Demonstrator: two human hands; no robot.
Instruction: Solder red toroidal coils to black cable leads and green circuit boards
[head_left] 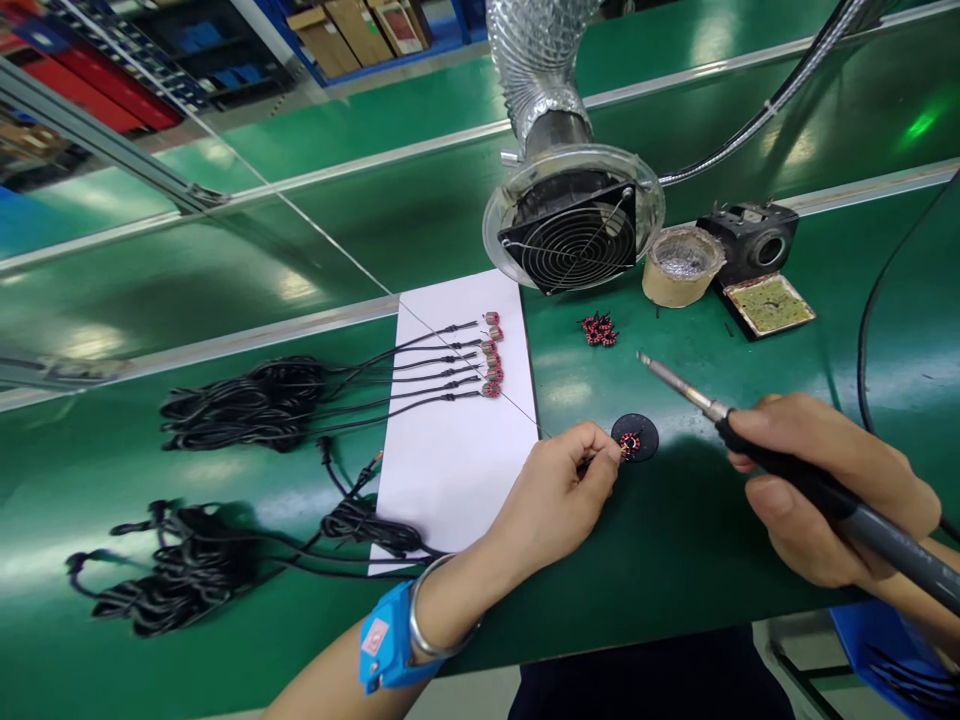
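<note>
One small red coil (630, 441) sits on a black round disc (643, 436) on the green bench (675, 540), between our two hands.

Our left hand (559, 490) is just left of the disc. Its fingertips (606, 452) are pinched narrow right at the disc's edge, at the coil. What they nip is too small for us to tell. A thin wire (465, 355) runs slantwise across the white sheet (450, 470) and ends at this hand.

Our right hand (817, 490) is to the right of the disc and apart from it, wrapped tight round a soldering iron (795, 470). The iron's tip (651, 363) is in the air above and behind the coil, not touching.

Left wrist: blue strap (386, 635) and a metal bangle (424, 625).

On the white sheet we see a row of coils on black leads (491, 355), and the leads trail left into a cable bundle (240, 400). A second bundle (180, 570) lies nearer our side.

Behind the disc is a loose pile of red coils (598, 328). Farther back are a fume fan (574, 240) on a foil duct, a round solder pot (682, 265), and an iron stand (750, 240) with a sponge tray (769, 303).
</note>
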